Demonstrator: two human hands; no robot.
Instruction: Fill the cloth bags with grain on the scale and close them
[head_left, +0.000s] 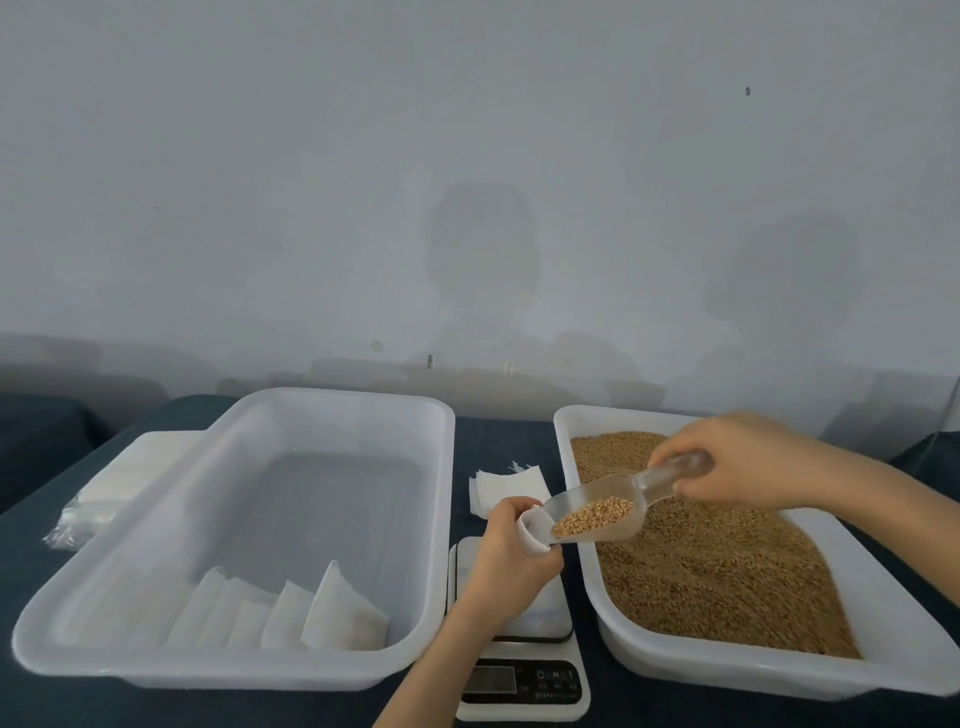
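One white cloth bag (531, 536), mouth open

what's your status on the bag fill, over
Left grip holds cloth bag open above scale. Right grip holds scoop of grain at bag mouth. Nothing in the way.

the cloth bag (534, 531) is mostly hidden inside the left hand (511, 553), only its white mouth showing; that hand and forearm cover much of the scale (550, 613); its display (488, 679) is too blurred to read; the scoop (597, 512) handle's end vanishes in the right hand (748, 460); the grain tray (779, 675) runs off the right edge
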